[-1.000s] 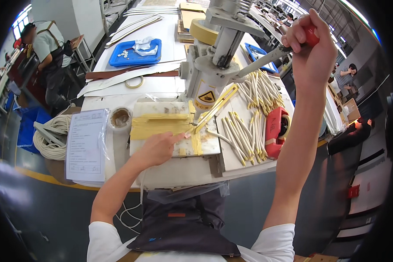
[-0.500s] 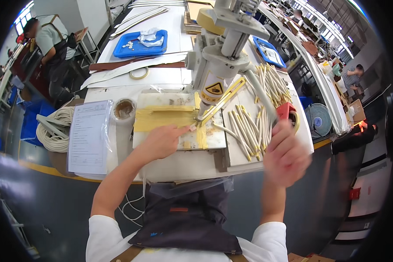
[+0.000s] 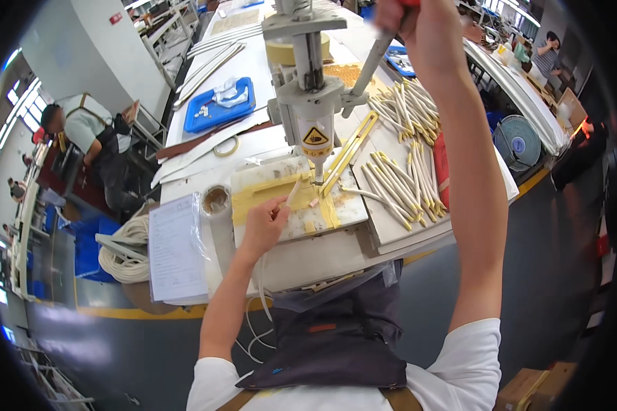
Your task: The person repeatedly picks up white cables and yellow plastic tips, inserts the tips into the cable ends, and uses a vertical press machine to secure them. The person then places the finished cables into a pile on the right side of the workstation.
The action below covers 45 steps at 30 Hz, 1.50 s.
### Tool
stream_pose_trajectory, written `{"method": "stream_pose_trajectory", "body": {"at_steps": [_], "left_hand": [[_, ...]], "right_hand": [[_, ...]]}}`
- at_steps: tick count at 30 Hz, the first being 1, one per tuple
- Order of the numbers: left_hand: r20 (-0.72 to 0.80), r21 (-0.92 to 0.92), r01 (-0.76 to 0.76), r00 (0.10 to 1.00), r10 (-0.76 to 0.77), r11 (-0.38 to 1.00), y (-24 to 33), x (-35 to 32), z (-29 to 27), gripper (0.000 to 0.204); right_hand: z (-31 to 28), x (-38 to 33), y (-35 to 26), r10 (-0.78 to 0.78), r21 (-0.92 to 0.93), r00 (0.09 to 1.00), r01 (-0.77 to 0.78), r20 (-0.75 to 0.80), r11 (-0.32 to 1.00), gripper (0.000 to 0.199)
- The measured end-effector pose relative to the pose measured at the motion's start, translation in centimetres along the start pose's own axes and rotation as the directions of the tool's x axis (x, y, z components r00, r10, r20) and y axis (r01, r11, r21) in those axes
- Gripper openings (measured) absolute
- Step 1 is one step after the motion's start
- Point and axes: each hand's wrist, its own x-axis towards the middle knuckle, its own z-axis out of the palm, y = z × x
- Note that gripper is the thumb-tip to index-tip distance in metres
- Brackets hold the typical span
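Observation:
My left hand pinches a short, pale, cord-like piece, whose upper end is beside the tip of a grey hand press. Under the tip is a whitish slab with yellow tape strips and a slotted yellow guide bar slanting across it. My right hand, raised high, is closed round the end of the press lever; its fingertips are partly cut off by the upper edge. One cord piece reaches onto the slab's right edge.
White cord pieces with yellow ends lie in piles on the right. A red object is partly behind my forearm. Left are a tape roll, a printed sheet and coiled cord. Farther off stands a blue tray.
My right hand has swung the lever from low at the right to high up. My left hand has drawn back slightly, the pale piece now plainly visible in it. The view has shifted.

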Motion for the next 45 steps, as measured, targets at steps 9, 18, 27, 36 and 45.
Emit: {"method": "stream_pose_trajectory", "body": {"at_steps": [9,18,27,36,45], "left_hand": [[-0.106,-0.026,-0.062,0.993,0.059,0.998,-1.0,0.0,1.4,0.018],[-0.128,-0.001,-0.067,0.990,0.066,0.998,-1.1,-0.4,0.7,0.018],[-0.115,-0.030,-0.060,0.992,0.056,0.998,-0.7,-0.4,0.8,0.016],[-0.031,-0.158,-0.064,0.998,0.060,0.985,-1.0,-0.5,0.2,0.017],[0.320,-0.047,-0.194,0.926,0.199,0.980,4.5,-7.8,1.0,0.022]], "right_hand": [[-6.8,-17.5,13.6,0.302,-0.947,0.941,0.050,0.151,0.317,0.014],[-5.1,-20.6,19.8,0.481,-0.892,0.760,0.299,0.437,0.338,0.025],[-6.7,-21.3,17.8,0.115,-0.817,0.874,0.385,0.472,0.429,0.016],[-14.6,-24.1,8.8,-0.183,-0.967,0.982,0.096,0.053,0.235,0.022],[-4.7,-27.1,6.5,0.181,-0.694,0.879,0.205,0.441,0.691,0.023]]}}
